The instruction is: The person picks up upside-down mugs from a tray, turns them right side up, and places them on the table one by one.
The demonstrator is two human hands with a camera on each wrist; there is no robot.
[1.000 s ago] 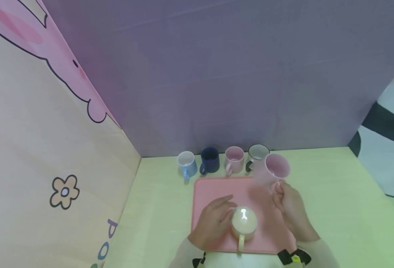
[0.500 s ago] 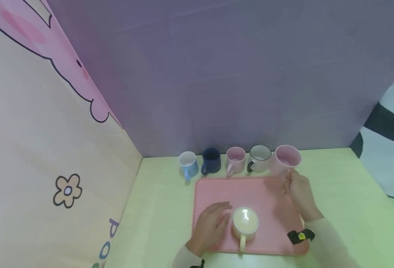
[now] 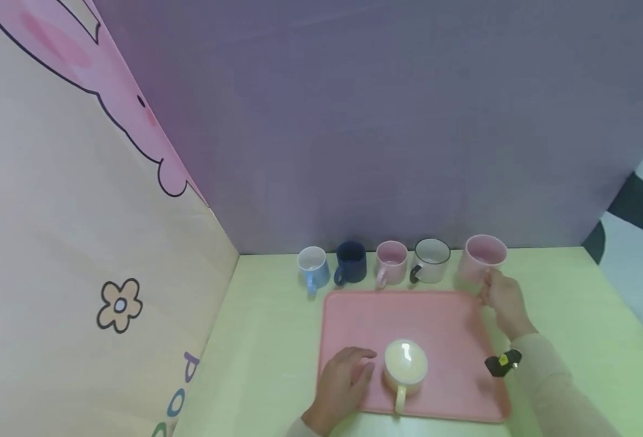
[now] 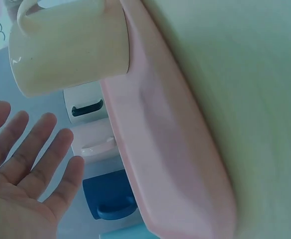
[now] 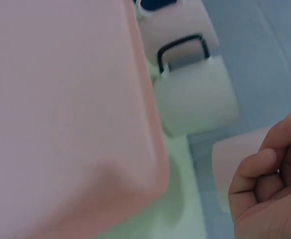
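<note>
My right hand (image 3: 508,301) pinches the handle of a large pink mug (image 3: 471,267), which is upright at the right end of a row of mugs. Curled fingers hide most of that handle, and in the right wrist view the hand (image 5: 272,181) covers part of the mug. A cream mug (image 3: 405,371) sits on the pink tray (image 3: 436,309), its handle toward me. Just left of it is my left hand (image 3: 339,385), fingers loosely spread and holding nothing. The left wrist view shows the hand's fingers (image 4: 32,144) apart from the cream mug.
Left of the large pink mug stand a white mug with a black handle (image 3: 432,261), a smaller pink mug (image 3: 391,263), a navy mug (image 3: 351,262) and a light blue mug (image 3: 314,268). A grey-purple wall (image 3: 354,133) rises close behind them.
My right hand has carried the large pink mug from above the tray to the right end of the row. The left hand has drawn slightly back from the cream mug.
</note>
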